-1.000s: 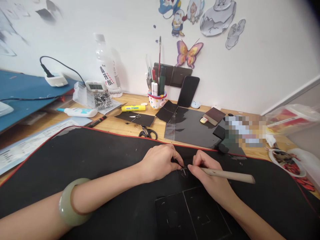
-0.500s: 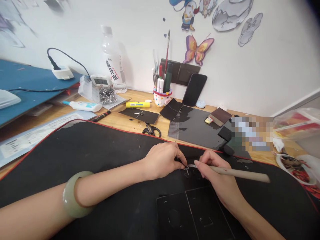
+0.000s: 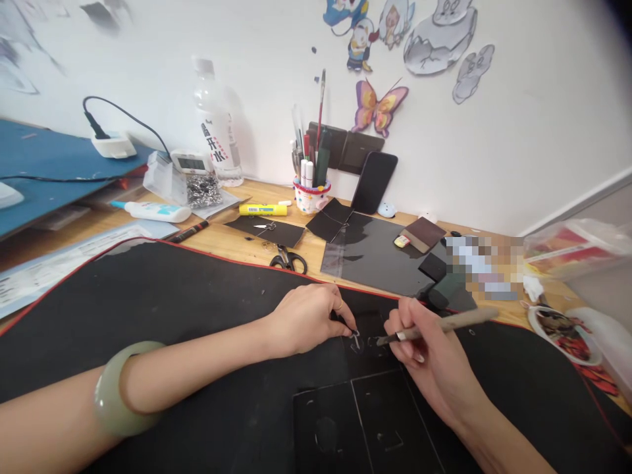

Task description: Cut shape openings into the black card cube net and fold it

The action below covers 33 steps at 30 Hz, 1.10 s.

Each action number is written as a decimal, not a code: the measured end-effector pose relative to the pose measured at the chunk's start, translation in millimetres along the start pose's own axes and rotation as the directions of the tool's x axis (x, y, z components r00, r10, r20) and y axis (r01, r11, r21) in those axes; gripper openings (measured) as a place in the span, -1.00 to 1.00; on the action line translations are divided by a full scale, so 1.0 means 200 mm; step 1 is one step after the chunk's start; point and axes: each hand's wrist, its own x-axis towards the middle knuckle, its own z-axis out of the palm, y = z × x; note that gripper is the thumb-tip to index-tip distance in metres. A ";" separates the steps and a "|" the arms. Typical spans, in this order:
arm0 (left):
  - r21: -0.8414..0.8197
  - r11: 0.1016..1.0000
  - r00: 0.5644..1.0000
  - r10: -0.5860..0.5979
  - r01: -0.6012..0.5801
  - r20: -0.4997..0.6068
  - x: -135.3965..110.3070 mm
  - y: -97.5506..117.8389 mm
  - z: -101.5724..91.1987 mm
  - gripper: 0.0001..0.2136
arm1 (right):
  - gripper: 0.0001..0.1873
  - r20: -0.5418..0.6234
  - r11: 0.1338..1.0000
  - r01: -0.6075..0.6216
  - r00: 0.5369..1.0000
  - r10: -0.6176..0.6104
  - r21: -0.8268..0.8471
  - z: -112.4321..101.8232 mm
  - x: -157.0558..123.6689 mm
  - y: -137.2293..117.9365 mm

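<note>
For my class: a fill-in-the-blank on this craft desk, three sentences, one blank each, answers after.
The right hand holds a thin tool; the green bangle is on the ____ arm. The left hand pinches a small metal piece on the black mat, which has a ____ border. Above the pen cup, a paper ____ with pink wings decorates the wall.
Missing words: left; red; butterfly.

Matt black mat (image 3: 197,309); wooden-handled tool (image 3: 444,324); glossy jade-like bangle (image 3: 111,395).

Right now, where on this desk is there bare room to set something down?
The black mat is bare left of the left hand, and right of the right hand. Behind it, around the scissors and pen cup, the desk is crowded.
</note>
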 end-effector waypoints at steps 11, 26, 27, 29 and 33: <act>-0.008 1.000 1.000 0.013 -0.013 -0.006 0.00 -0.01 0.01 -0.90 | -0.61 -0.013 0.823 -0.031 0.999 0.029 -0.567 0.02 0.01 -0.01; 0.018 0.999 0.999 0.027 -0.028 0.016 0.00 -0.02 0.01 -0.91 | -0.73 0.082 0.667 0.189 0.979 -0.189 -0.720 0.01 0.05 0.07; 0.018 0.999 0.999 0.029 -0.029 0.015 0.00 -0.02 0.01 -0.91 | -0.72 0.076 0.655 0.201 0.974 -0.213 -0.729 0.01 0.05 0.08; 0.019 0.999 0.999 0.031 -0.031 0.015 0.00 -0.02 0.01 -0.90 | -0.72 0.050 0.637 0.208 0.965 -0.257 -0.742 0.02 0.05 0.09; 0.026 0.999 0.999 0.039 -0.039 0.006 0.00 -0.03 0.01 -0.90 | -0.73 -0.012 0.646 0.170 0.964 -0.267 -0.744 0.04 0.05 0.09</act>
